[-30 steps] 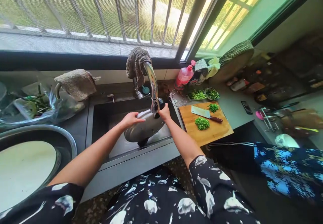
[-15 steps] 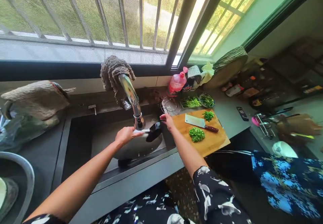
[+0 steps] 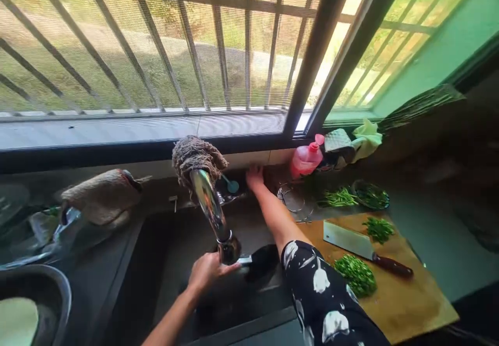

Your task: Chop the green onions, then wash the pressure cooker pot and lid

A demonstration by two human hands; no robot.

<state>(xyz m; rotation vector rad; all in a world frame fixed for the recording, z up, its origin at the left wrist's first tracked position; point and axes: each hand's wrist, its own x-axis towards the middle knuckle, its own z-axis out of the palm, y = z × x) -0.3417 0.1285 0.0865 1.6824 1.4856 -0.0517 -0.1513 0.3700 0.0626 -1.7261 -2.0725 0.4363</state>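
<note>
My left hand (image 3: 206, 270) is closed round the pale handle of a black-headed utensil (image 3: 265, 263), held over the sink (image 3: 183, 231) just below the faucet (image 3: 210, 203). What kind of utensil it is does not show clearly. My right hand (image 3: 255, 177) is stretched out to the dark ledge behind the sink, between a small turquoise round-headed item (image 3: 233, 186) and a pink pump bottle (image 3: 306, 158). Its fingers are dim and blurred, so their grip is unclear. A grey cloth (image 3: 198, 156) is wrapped over the top of the faucet.
Right of the sink, a cutting board (image 3: 413, 304) bears a cleaver (image 3: 351, 241) and chopped greens (image 3: 355, 274). Behind it are a wire rack (image 3: 292, 197), green stalks (image 3: 338, 197) and a bowl of greens (image 3: 371, 195). A metal basin (image 3: 64, 289) stands at left.
My right hand has moved from beside the utensil to the ledge behind the sink. My left hand still holds the utensil under the faucet. The camera view has shifted.
</note>
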